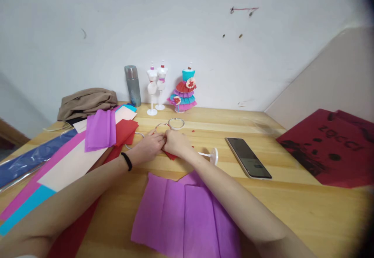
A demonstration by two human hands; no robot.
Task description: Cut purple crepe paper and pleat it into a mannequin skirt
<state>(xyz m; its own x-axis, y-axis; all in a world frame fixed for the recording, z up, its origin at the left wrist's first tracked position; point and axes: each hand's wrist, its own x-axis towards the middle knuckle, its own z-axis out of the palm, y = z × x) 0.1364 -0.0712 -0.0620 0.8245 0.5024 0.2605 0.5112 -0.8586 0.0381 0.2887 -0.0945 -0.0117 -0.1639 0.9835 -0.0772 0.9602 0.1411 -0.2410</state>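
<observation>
At the center of the frame, a person's left hand [151, 146] and right hand [176, 143] are meeting above a pale wooden worktop [298, 215], fingers curling inward and the fingertips lying close together; whether they are gripping anything is hard to tell, since the knuckles are hiding the spot. A small red piece [170, 155] is showing just beneath the right hand, and a white stand [214, 156] is lying on its side to the right, its stem running toward that hand. A black band [126, 160] is circling the left wrist. A metal ring [176, 129] is lying just beyond the hands, with others partly showing behind the left hand. In the lower center, a creased purple sheet [172, 215] is spreading beneath the right forearm. Left of the hands, folded red pieces [126, 131] and a purple bundle [101, 129] are resting on long colored sheets [73, 164]. Along the wall at upper center, two white dress forms [152, 87] are standing beside a third form in a ruffled, flower-trimmed dress [186, 94], while a gray flask [133, 86] is standing to their left, near brown cloth [87, 103]. A phone [248, 157] is lying right of center, and a red bag [330, 149] is filling the right edge.
</observation>
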